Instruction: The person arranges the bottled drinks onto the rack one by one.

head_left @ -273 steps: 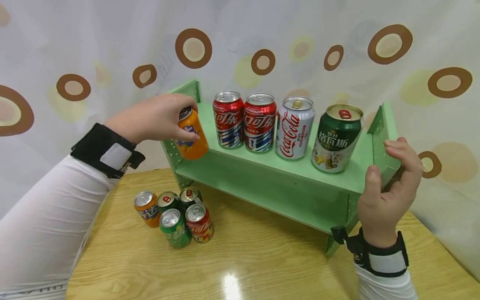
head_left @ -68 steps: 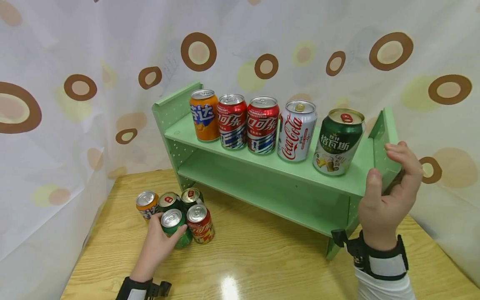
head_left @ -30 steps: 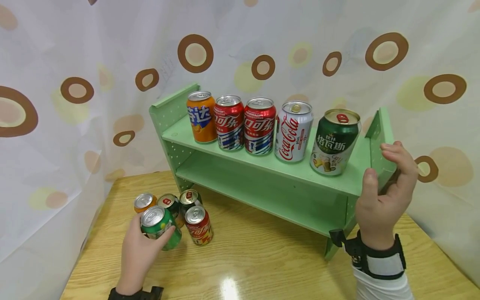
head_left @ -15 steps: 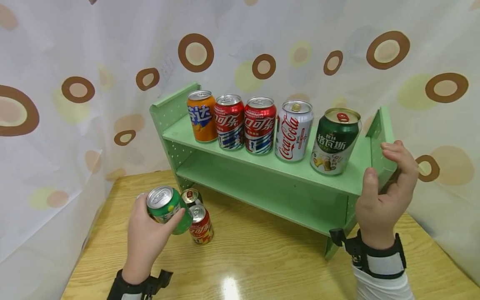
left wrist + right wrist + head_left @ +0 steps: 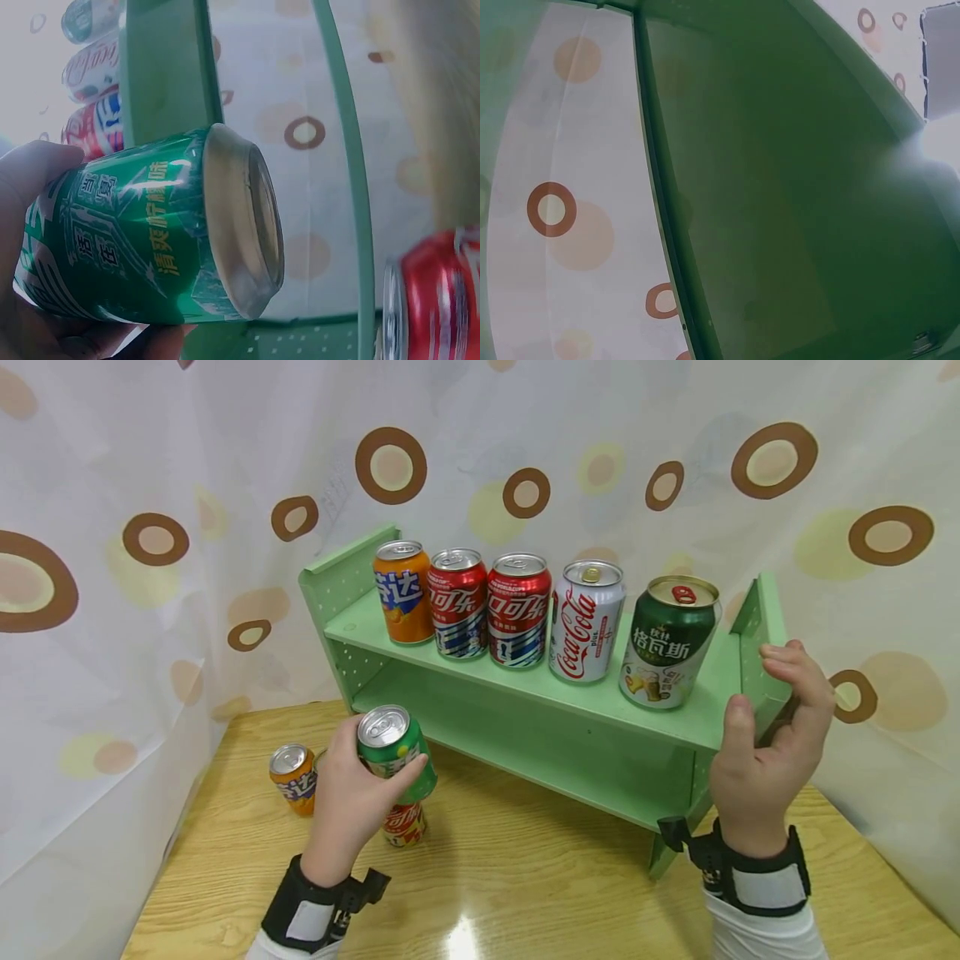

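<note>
My left hand (image 5: pixel 352 797) grips a green soda can (image 5: pixel 397 764) around its side, lid up and slightly tilted, in front of the shelf's lower left part. In the left wrist view the same can lies across the middle, its silver end toward the right. My right hand (image 5: pixel 772 747) holds the right side panel of the green two-tier shelf (image 5: pixel 525 727), thumb on the inner side and fingers outside. The right wrist view has only green shelf boards and the patterned cloth, no hand. Below the held can, a red cola can (image 5: pixel 405 825) on the table is partly hidden.
On the top board stand, left to right, an orange soda can (image 5: pixel 402 593), two red cola cans (image 5: pixel 519 614), a white cola can (image 5: pixel 587 622) and a green-and-white can (image 5: pixel 667 643). Another orange can (image 5: pixel 295 781) stands on the wooden table (image 5: pixel 525 877), left of my hand.
An orange can was set on the top board's left. My left hand then took the green can from the table group, lifted it and carried it right toward the shelf. The right hand stays put.
</note>
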{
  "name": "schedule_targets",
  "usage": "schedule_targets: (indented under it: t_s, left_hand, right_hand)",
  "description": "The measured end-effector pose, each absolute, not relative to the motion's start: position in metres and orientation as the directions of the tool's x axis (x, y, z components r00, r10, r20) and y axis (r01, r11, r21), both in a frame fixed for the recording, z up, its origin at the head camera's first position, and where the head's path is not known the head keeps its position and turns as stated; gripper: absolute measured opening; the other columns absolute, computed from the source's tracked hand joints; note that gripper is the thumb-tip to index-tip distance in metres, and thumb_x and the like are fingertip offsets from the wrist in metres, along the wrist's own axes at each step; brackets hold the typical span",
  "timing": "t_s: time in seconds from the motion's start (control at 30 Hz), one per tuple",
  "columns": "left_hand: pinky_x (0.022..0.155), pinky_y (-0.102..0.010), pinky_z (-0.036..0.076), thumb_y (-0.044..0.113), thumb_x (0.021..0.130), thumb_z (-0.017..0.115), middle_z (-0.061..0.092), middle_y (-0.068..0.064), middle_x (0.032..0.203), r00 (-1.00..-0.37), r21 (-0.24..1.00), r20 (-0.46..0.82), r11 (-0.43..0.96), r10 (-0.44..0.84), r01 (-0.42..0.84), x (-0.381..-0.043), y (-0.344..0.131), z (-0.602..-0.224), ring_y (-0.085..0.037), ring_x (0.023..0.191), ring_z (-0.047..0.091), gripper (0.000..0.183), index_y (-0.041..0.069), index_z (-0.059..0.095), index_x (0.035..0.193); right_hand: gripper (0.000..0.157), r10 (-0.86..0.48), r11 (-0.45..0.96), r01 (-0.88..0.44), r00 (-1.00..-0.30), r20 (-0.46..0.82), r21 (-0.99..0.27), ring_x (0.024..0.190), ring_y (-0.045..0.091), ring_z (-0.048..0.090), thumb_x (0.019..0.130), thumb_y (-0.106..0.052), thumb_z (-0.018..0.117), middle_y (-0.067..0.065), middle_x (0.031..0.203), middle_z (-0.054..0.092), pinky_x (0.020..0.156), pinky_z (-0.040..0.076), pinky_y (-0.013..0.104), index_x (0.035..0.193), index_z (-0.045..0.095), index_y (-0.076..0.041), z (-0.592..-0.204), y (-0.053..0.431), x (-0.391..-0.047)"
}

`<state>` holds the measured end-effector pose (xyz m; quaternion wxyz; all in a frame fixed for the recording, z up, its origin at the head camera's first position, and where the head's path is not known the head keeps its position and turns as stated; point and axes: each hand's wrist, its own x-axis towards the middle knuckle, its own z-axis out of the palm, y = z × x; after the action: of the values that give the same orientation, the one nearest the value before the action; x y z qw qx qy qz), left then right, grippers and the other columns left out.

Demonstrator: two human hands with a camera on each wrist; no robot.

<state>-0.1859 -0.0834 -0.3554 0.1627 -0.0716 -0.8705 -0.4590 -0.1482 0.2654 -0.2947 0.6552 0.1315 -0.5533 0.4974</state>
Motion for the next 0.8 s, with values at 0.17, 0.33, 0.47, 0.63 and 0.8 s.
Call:
schedule_targets:
  t_s: [0.17,0.33,0.47,0.63,0.8]
  left_hand:
    - [0.095,-0.054,0.056,0.032,0.078,0.091,0.060,-0.013,0.126,-0.932,0.773,0.362,0.557,0.004,0.302,-0.192,-0.070,-0.358,-0.032,0.116,0.063,0.075,0.005,0.051,0.136]
    - [0.096,-0.053,0.056,0.031,0.078,0.091,0.062,-0.013,0.125,-0.925,0.769,0.380,0.550,0.018,0.326,-0.199,-0.060,-0.362,-0.031,0.115,0.063,0.073,0.004,0.052,0.134]
    - [0.095,-0.053,0.056,0.032,0.079,0.091,0.062,-0.014,0.126,-0.919,0.760,0.393,0.553,0.026,0.340,-0.203,-0.053,-0.365,-0.032,0.115,0.064,0.072,0.003,0.052,0.134]
    - [0.093,-0.053,0.057,0.033,0.080,0.090,0.062,-0.013,0.125,-0.905,0.738,0.424,0.562,0.044,0.373,-0.207,-0.047,-0.368,-0.031,0.113,0.066,0.072,0.004,0.053,0.134]
    - [0.092,-0.052,0.058,0.034,0.078,0.091,0.063,-0.013,0.124,-0.894,0.726,0.444,0.558,0.068,0.402,-0.211,-0.039,-0.369,-0.031,0.112,0.066,0.074,0.004,0.053,0.133]
  right_hand:
    - [0.024,0.497,0.469,-0.801,-0.110,0.860,-0.373,0.124,0.029,0.054,0.087,-0.003,0.055,0.014,0.118,0.064,0.126,0.025,0.050,0.105,0.057,0.013,-0.295,0.266,-0.148]
    - [0.025,0.487,0.464,-0.804,-0.119,0.865,-0.372,0.123,0.029,0.054,0.087,-0.003,0.055,0.014,0.118,0.064,0.126,0.025,0.051,0.106,0.056,0.013,-0.296,0.267,-0.149]
    - [0.025,0.485,0.464,-0.805,-0.118,0.866,-0.369,0.123,0.029,0.054,0.087,-0.003,0.055,0.014,0.118,0.064,0.126,0.025,0.051,0.105,0.056,0.014,-0.297,0.267,-0.149]
    - [0.024,0.487,0.468,-0.804,-0.110,0.866,-0.366,0.123,0.030,0.054,0.086,-0.002,0.054,0.015,0.117,0.064,0.125,0.026,0.051,0.105,0.056,0.014,-0.297,0.269,-0.149]
    - [0.024,0.486,0.465,-0.808,-0.108,0.867,-0.361,0.122,0.030,0.055,0.086,-0.002,0.054,0.015,0.117,0.064,0.125,0.026,0.051,0.105,0.056,0.014,-0.298,0.270,-0.149]
